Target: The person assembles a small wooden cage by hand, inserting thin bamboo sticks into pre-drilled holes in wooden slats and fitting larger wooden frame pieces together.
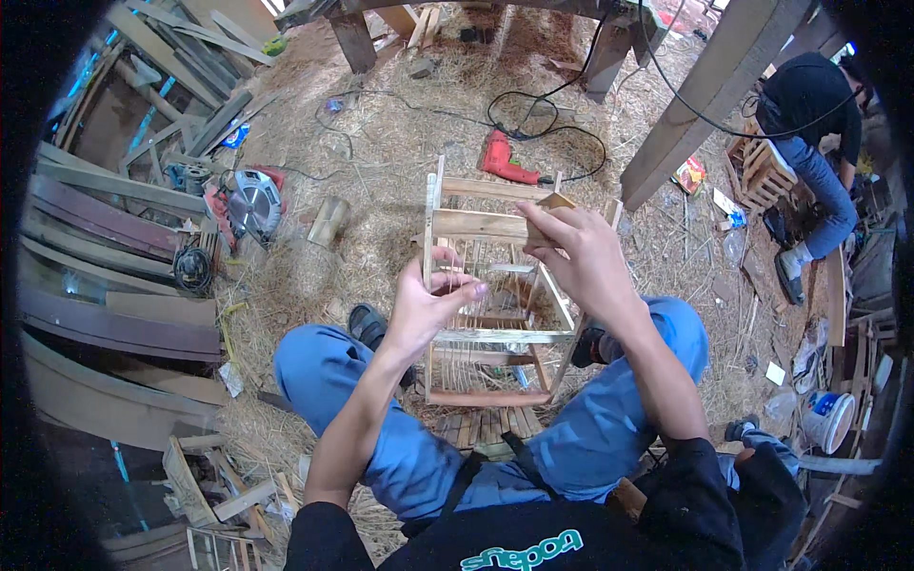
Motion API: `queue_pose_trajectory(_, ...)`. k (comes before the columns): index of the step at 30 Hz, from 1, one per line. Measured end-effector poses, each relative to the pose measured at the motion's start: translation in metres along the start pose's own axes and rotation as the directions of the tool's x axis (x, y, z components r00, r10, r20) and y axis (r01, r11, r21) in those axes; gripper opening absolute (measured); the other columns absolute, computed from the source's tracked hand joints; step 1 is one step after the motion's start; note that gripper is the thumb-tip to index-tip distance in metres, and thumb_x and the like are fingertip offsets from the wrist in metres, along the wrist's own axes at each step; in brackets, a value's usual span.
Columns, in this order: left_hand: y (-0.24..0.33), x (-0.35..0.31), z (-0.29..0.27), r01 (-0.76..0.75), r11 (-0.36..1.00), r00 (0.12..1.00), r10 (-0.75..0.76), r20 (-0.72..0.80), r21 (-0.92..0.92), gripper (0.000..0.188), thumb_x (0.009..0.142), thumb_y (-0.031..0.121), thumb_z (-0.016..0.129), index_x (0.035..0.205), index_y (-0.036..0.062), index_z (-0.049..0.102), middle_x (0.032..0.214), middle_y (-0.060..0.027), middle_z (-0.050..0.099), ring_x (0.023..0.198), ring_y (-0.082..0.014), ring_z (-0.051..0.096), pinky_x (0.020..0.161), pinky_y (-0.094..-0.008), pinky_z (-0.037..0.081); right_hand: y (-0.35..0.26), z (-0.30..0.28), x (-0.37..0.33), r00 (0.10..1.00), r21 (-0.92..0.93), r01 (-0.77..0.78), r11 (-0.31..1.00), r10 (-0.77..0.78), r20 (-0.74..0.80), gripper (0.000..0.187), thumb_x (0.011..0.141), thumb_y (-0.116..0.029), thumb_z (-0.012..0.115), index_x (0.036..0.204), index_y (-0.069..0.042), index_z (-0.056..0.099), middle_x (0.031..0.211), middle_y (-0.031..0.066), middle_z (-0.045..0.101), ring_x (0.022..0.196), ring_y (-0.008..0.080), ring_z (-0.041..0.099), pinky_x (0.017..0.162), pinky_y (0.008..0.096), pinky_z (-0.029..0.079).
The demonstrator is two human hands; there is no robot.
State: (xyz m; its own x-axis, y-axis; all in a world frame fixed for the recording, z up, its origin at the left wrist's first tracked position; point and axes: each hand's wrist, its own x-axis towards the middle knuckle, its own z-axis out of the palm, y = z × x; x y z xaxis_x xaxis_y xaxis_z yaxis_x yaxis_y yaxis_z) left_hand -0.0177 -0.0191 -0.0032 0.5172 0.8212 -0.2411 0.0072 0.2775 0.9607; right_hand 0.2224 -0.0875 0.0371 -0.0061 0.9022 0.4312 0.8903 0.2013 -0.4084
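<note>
A slatted wooden frame (476,225) of pale strips stands between my knees. My left hand (419,309) is curled around its left upright, with the thumb and forefinger reaching over the inner side. In my right hand (581,257) is a small brown block-like piece (556,201), pressed against the upper crosspiece near the right end. My fingers cover much of that piece, so I cannot tell whether it is wood or folded sandpaper. Below my hands, a lower crossbar (505,336) and thin rods of the frame show.
A red power drill (507,160) with a black cable lies beyond the frame. At left sit a circular saw (254,202), an offcut (328,221) and stacked boards (124,319). A wooden post (714,95) rises at right, near another person (814,124). A white bucket (826,422) stands lower right.
</note>
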Motion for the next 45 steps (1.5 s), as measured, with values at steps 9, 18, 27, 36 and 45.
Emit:
queue_pose_trajectory(9, 0.003, 0.006, -0.005, -0.101, 0.988, 0.994, 0.106, 0.035, -0.116, 0.043, 0.091, 0.001, 0.082, 0.125, 0.0031, 0.055, 0.101, -0.0088, 0.075, 0.093, -0.0139, 0.072, 0.085, -0.0299, 0.059, 0.0, 0.001, 0.006, 0.998, 0.022, 0.021, 1.0, -0.02, -0.052, 0.051, 0.083, -0.014, 0.08, 0.133, -0.011, 0.071, 0.091, 0.0116, 0.07, 0.087, 0.0333, 0.068, 0.079, 0.0462, 0.053)
queue_pose_trajectory(18, 0.007, 0.001, -0.009, -0.123, 0.986, 0.992, 0.123, -0.006, -0.113, 0.038, 0.091, -0.001, 0.081, 0.118, 0.0041, 0.056, 0.098, -0.0093, 0.076, 0.091, -0.0138, 0.072, 0.084, -0.0299, 0.059, -0.005, 0.0, 0.004, 1.0, 0.055, -0.019, 0.998, 0.02, -0.011, 0.052, 0.083, -0.012, 0.08, 0.134, -0.013, 0.071, 0.096, 0.0112, 0.072, 0.092, 0.0336, 0.068, 0.083, 0.0462, 0.054)
queue_pose_trajectory(27, 0.001, 0.002, -0.01, -0.103, 0.994, 0.995, 0.103, -0.005, -0.021, 0.037, 0.092, -0.003, 0.077, 0.121, 0.0038, 0.055, 0.102, -0.0109, 0.075, 0.098, -0.0169, 0.074, 0.088, -0.0327, 0.061, -0.004, 0.001, 0.005, 1.0, 0.045, 0.013, 0.999, -0.013, -0.019, 0.05, 0.084, -0.014, 0.079, 0.133, -0.013, 0.072, 0.091, 0.0105, 0.07, 0.088, 0.0327, 0.068, 0.081, 0.0465, 0.054)
queue_pose_trajectory(36, 0.001, 0.002, -0.009, -0.136, 0.99, 0.991, 0.135, 0.011, 0.049, 0.039, 0.091, 0.001, 0.08, 0.121, 0.003, 0.055, 0.102, -0.0089, 0.075, 0.097, -0.015, 0.073, 0.088, -0.0317, 0.06, -0.004, 0.001, 0.004, 1.0, 0.038, -0.008, 0.999, 0.008, -0.007, 0.049, 0.083, -0.015, 0.08, 0.131, -0.014, 0.073, 0.089, 0.0097, 0.07, 0.087, 0.0308, 0.068, 0.08, 0.0446, 0.055)
queue_pose_trajectory(45, 0.002, 0.0, -0.007, -0.19, 0.98, 0.982, 0.191, -0.008, 0.066, 0.032, 0.098, 0.007, 0.074, 0.125, -0.0002, 0.059, 0.108, -0.0066, 0.068, 0.098, -0.0125, 0.068, 0.089, -0.0307, 0.057, 0.003, 0.001, 0.005, 0.999, 0.078, -0.03, 0.996, 0.031, -0.011, 0.051, 0.082, -0.013, 0.08, 0.133, -0.014, 0.073, 0.096, 0.0092, 0.073, 0.092, 0.0316, 0.069, 0.083, 0.0449, 0.054)
